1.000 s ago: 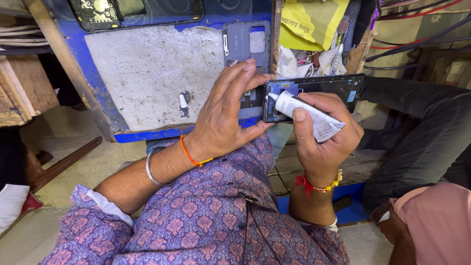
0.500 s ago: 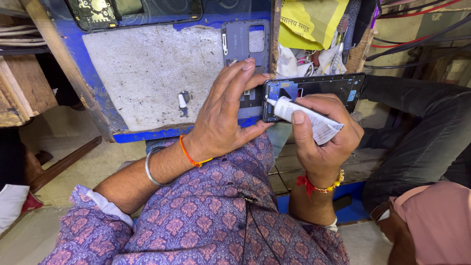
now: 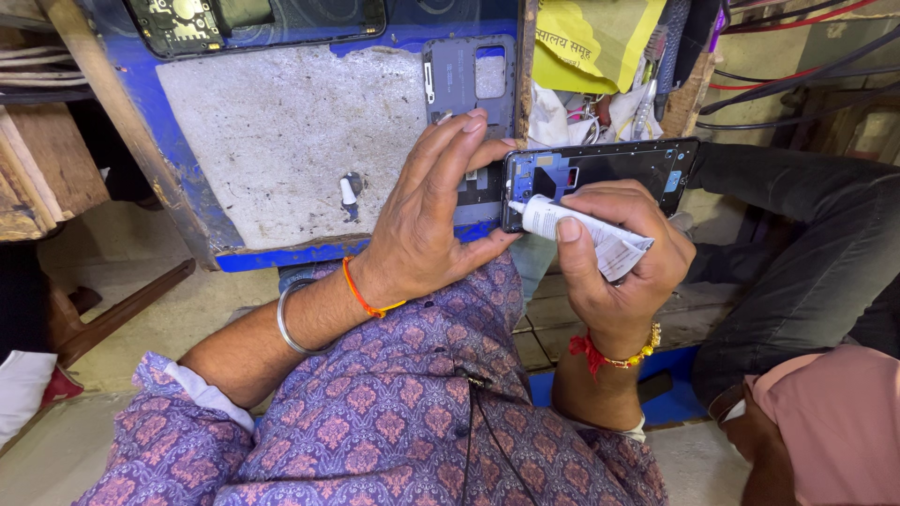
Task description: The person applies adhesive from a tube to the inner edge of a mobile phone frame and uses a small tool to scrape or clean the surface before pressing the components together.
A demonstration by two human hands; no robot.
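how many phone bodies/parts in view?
3. A black phone frame steadied by the left hand, with the right hand squeezing a white tube onto it; a grey back cover on the work board; an opened phone at top. Others may be hidden.

Bare grey surface (image 3: pixel 281 141) lies open at 10 o'clock of the left hand (image 3: pixel 427 220). At 12 o'clock a grey back cover (image 3: pixel 459 80) blocks; at 3 o'clock, the phone frame (image 3: pixel 609 169).

Phone frame (image 3: pixel 609 169) right of worktop (image 3: pixel 281 150); tube (image 3: pixel 572 228) on frame; back cover (image 3: pixel 469 80) behind.
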